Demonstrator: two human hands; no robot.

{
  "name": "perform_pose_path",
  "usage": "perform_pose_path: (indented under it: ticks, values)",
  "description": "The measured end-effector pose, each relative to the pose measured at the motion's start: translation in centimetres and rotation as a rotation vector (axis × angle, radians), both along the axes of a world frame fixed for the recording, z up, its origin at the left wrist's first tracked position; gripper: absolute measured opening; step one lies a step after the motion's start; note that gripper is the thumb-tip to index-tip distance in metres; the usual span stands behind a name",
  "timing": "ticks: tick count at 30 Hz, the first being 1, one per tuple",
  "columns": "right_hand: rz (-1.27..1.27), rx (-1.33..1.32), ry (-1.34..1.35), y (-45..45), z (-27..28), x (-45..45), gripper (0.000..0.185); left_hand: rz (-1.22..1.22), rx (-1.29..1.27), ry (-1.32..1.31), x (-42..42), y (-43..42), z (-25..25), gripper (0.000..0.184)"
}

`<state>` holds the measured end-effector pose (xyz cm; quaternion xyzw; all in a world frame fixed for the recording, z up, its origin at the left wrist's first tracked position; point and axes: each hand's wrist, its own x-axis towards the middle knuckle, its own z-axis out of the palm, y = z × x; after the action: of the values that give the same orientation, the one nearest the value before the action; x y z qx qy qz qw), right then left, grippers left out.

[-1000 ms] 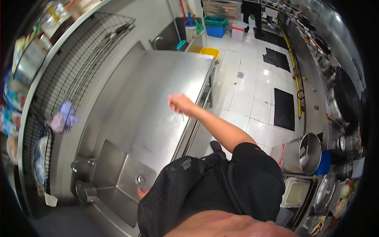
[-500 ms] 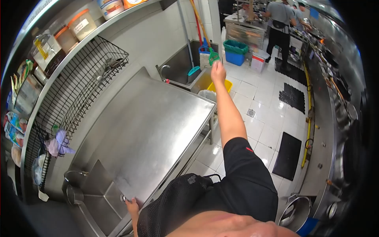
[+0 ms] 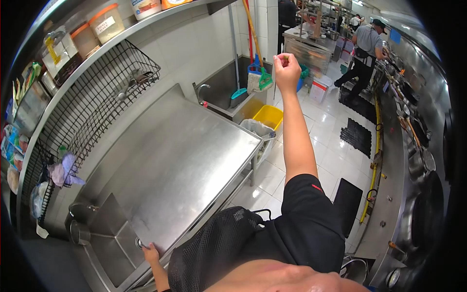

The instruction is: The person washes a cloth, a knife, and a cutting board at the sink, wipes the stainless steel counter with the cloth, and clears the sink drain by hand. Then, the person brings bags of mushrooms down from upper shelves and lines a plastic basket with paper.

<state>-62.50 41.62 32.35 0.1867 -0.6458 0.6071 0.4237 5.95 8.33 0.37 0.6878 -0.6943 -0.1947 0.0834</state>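
My right hand [image 3: 288, 73] is raised at arm's length in front of me, its fingers curled together in a pinch. A small greenish bit may show between the fingertips, too small to name. Low on the left, my left hand [image 3: 151, 252] is at the near corner of the bare steel counter [image 3: 194, 141], beside the sink [image 3: 116, 253]. Its fingers are against a small round metal piece [image 3: 139, 242] with a dark ring, and seem to grip it. The underside of that hand is hidden.
A mop sink [image 3: 219, 85] with mops and a squeegee stands behind the counter, near a yellow bucket [image 3: 269, 117] and a lined bin [image 3: 258, 127]. Black mats [image 3: 356, 137] lie on the tiled floor. Pans line the right side. A person [image 3: 366, 53] works further back.
My right hand has risen and shifted slightly right. My left hand stays at the metal piece by the sink corner. The view has turned a little, and the person at the back has changed stance.
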Motion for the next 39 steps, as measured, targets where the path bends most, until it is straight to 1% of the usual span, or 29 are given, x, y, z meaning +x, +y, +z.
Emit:
perform_pose_path:
  ticks: [1, 2, 3, 5, 6, 7, 8, 9, 10, 11, 13, 14, 15, 16, 17, 18, 19, 20, 21, 23, 24, 25, 27, 29, 32, 34, 36, 37, 39]
  values:
    - [0.013, -0.068, 0.04, 0.3, -0.1, 0.4, 0.011, -0.008, 0.001, -0.003, -0.7, 0.5, 0.3, 0.07]
    - [-0.052, 0.271, 0.014, 0.1, -4.2, -4.4, 0.015, -0.046, -0.006, -0.038, -1.1, 1.1, 0.9, 0.07]
    - [-0.178, 0.842, -0.425, -0.3, -9.3, -7.4, 0.022, -0.093, -0.019, -0.086, -0.8, 1.3, 1.9, 0.07]
    - [-0.141, 1.07, -0.677, 0.1, -14.4, -4.1, 0.03, -0.074, -0.024, -0.071, 0.7, 0.4, 1.2, 0.069]
    - [-0.068, 0.999, -0.618, 0.5, -15.9, -1.5, 0.035, -0.03, 0.001, -0.024, -0.2, -0.1, 0.5, 0.068]
    - [-0.019, 1.015, -0.698, 0.9, -18.0, 0.2, 0.042, -0.048, -0.011, -0.012, -1.3, -0.5, 0.5, 0.068]
    - [-0.012, 0.901, -0.672, 1.6, -22.1, 1.6, 0.043, 0.03, 0.049, -0.031, -1.3, -0.8, 1.0, 0.066]
    - [0.052, 0.689, -0.634, 2.7, -27.2, 3.1, 0.039, 0.107, 0.111, -0.053, -1.7, -0.7, 1.8, 0.064]
    - [-0.084, 0.668, -0.734, 3.5, -31.8, 5.8, 0.032, 0.09, 0.106, -0.061, -2.5, -0.3, 2.4, 0.064]
    - [-0.102, 0.884, -0.892, 5.0, -38.3, 7.9, 0.028, 0.028, -0.01, -0.08, -3.8, 0.3, 3.5, 0.062]
    - [0.03, 1.261, -0.946, 10.0, -49.0, 15.1, 0.027, -0.095, -0.23, -0.089, -8.9, 2.4, 5.2, 0.061]
    - [0.058, 1.255, -1.137, 12.5, -51.6, 20.1, 0.024, -0.148, -0.338, -0.091, -11.4, 3.8, 6.0, 0.061]
    - [0.358, 1.522, -1.317, 14.8, -51.8, 23.2, 0.026, -0.15, -0.337, -0.088, -15.0, 5.9, 7.4, 0.061]
    - [0.657, 1.561, -1.432, 17.0, -55.0, 26.2, 0.024, -0.293, -0.221, -0.029, -18.9, 8.1, 9.2, 0.062]
    - [0.487, 1.044, -1.881, 18.0, -57.9, 28.1, 0.023, -0.436, -0.1, 0.032, -21.2, 9.7, 10.0, 0.063]
    - [0.277, 0.456, -2.21, 18.6, -59.6, 29.1, 0.023, -0.591, -0.061, 0.148, -22.8, 9.7, 7.5, 0.063]
    - [0.267, 0.961, -1.873, 19.1, -56.8, 28.1, 0.024, -0.84, -0.265, 0.219, -24.7, 9.2, 3.6, 0.063]
    - [0.248, 1.406, -1.464, 19.9, -53.6, 26.3, 0.025, -0.981, -0.265, 0.235, -26.1, 8.5, 0.0, 0.06]
    - [0.024, 0.626, -1.527, 19.8, -56.8, 22.7, 0.029, -1.118, -0.259, 0.25, -27.7, 9.7, -0.4, 0.058]
    - [-0.198, 0.313, -1.193, 19.0, -48.4, 14.4, 0.035, -1.143, -0.198, 0.2, -29.5, 12.1, 0.9, 0.055]
    - [-0.093, 0.113, -1.092, 17.6, -35.1, 13.2, 0.037, -1.177, -0.16, 0.146, -29.7, 12.7, 1.2, 0.052]
    - [-0.031, -0.036, -0.885, 17.0, -28.4, 11.3, 0.035, -1.154, -0.158, 0.163, -29.7, 12.7, 1.0, 0.052]
    - [-0.051, -0.021, -0.317, 15.6, -15.8, 10.4, 0.029, -1.127, -0.107, 0.063, -29.3, 11.8, 0.7, 0.051]
    - [-0.055, -0.112, -0.047, 13.8, -6.3, 11.9, 0.027, -1.05, -0.104, 0.023, -28.2, 11.0, 0.8, 0.053]
    - [-0.08, -0.209, 0.15, 10.7, -3.0, 9.9, 0.025, -0.879, -0.098, -0.081, -24.9, 9.2, 1.2, 0.056]
    - [-0.141, 0.224, 0.119, 8.6, -6.9, 2.7, 0.027, -0.682, -0.129, -0.162, -20.9, 7.2, 0.6, 0.056]
    - [-0.565, 0.732, -0.27, 5.7, -13.7, -1.3, 0.031, -0.464, -0.116, -0.246, -15.5, 5.2, 2.0, 0.056]
    - [-0.565, 0.725, -0.252, 5.2, -13.0, -1.5, 0.031, -0.473, -0.313, -0.3, -10.0, 1.1, -3.8, 0.055]
    - [-0.376, 0.559, -0.271, 4.4, -12.8, -0.4, 0.033, 0.022, -0.133, -0.423, -6.0, 2.3, 3.4, 0.052]
